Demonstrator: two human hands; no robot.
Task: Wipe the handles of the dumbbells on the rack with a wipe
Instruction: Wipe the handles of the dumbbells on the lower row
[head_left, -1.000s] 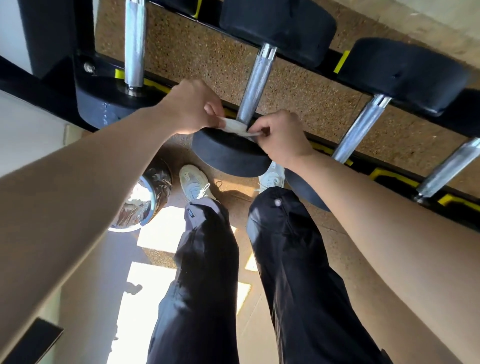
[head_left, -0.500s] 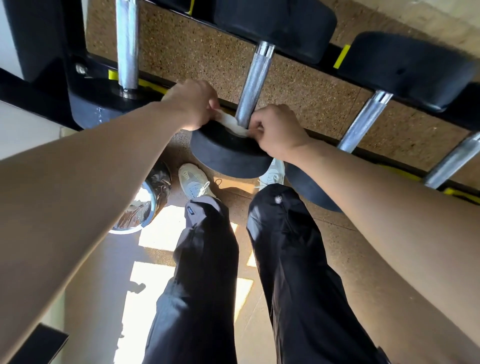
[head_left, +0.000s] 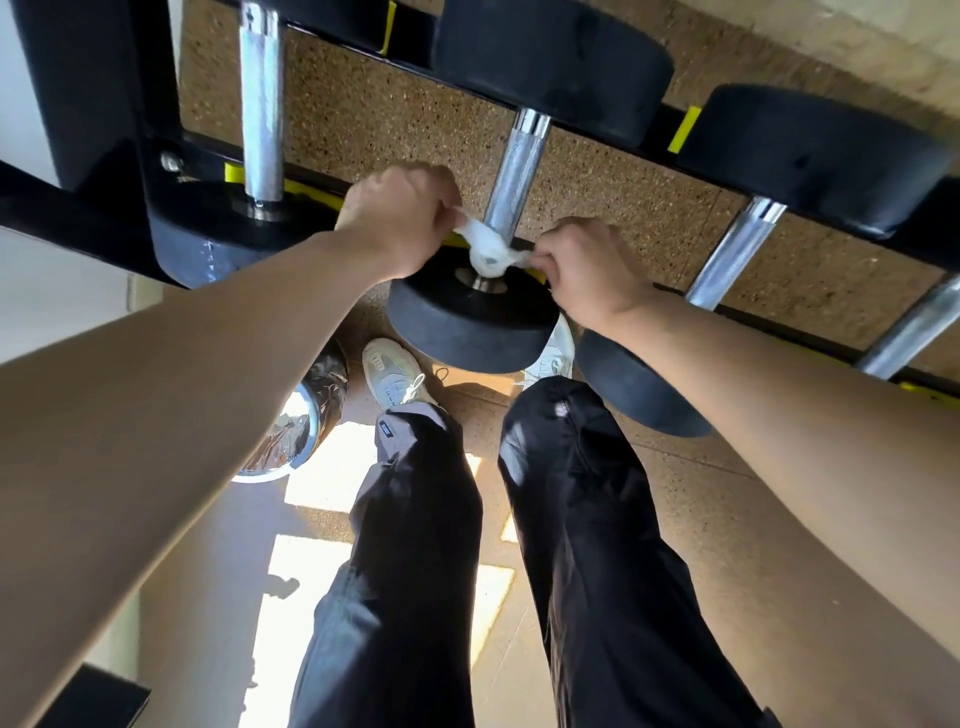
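Head camera looks down past two legs in dark trousers (head_left: 415, 519) and a pale shoe (head_left: 389, 376) on the brown floor (head_left: 701, 493). A shiny round bin (head_left: 291, 431) stands just beside the shoe, next to a patch of sun.

Two bare arms reach forward to the rack (head_left: 83, 104), which is black with yellow marks. The left hand (head_left: 400, 218) is curled up tight and pinches one end of the white wipe (head_left: 488, 257). The right hand (head_left: 587, 270) is curled too and pinches the other end. The wipe is twisted and looped round the near end of the middle handle (head_left: 514, 171). It sits just above the front weight (head_left: 467, 327) of that dumbbell.

This round black weight sticks out past the front edge of the rack, above the shoe. The silver middle handle runs up and away to the back weight (head_left: 550, 57), which is at the back edge of the rack. A left handle (head_left: 261, 104) and a right handle (head_left: 732, 254) sit on either side, each on its own dumbbell.
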